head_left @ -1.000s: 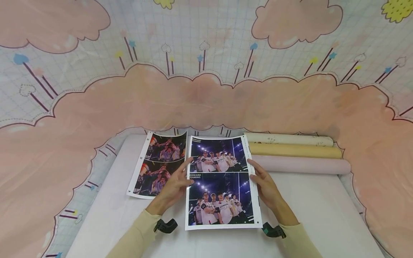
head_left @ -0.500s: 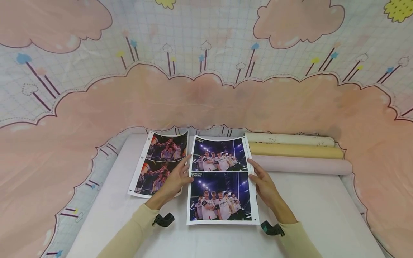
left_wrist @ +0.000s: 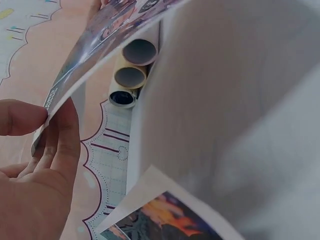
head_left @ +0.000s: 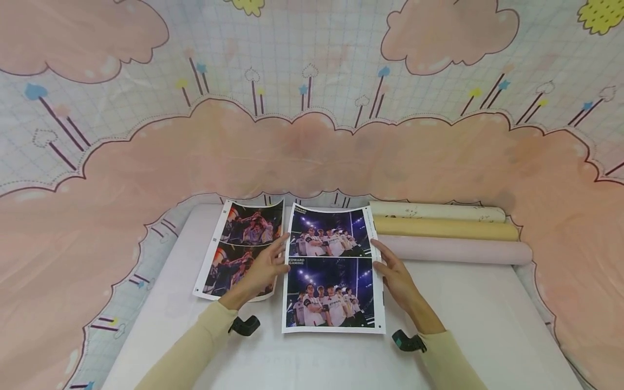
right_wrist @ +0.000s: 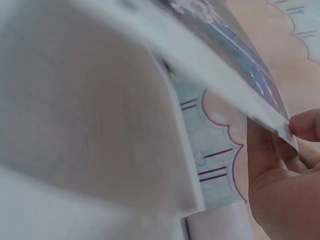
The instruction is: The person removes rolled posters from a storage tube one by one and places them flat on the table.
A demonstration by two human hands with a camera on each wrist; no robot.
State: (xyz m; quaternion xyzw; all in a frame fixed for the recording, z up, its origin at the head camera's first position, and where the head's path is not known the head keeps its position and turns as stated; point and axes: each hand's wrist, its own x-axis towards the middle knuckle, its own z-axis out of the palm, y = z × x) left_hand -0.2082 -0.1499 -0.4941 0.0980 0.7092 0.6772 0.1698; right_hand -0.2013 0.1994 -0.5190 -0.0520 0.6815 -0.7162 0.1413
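Observation:
A glossy printed sheet (head_left: 331,295) with two stacked group photos and "EDWARD GAMING" lettering is held over the white table. My left hand (head_left: 260,272) pinches its left edge, thumb on the printed face and fingers behind, as the left wrist view shows. On the opposite edge my right hand (head_left: 401,284) pinches it the same way, its thumb (right_wrist: 306,125) on top. The sheet bows slightly, and its shadow falls on the table in the left wrist view. Left of it lies another printed sheet (head_left: 244,230) with two darker, orange-toned photos, partly covered by my left hand.
Three paper rolls lie side by side at the back right: a cream one (head_left: 434,211), a yellow one (head_left: 453,228) and a pale pink one (head_left: 463,250). White covering spreads over the table (head_left: 468,314). Behind it hangs a cloud-patterned cloth (head_left: 312,151).
The held sheet's near edge has moved away from me, and its right edge has shifted slightly left. Both hands have moved a little with it, keeping their grip. The other sheet lies where it was.

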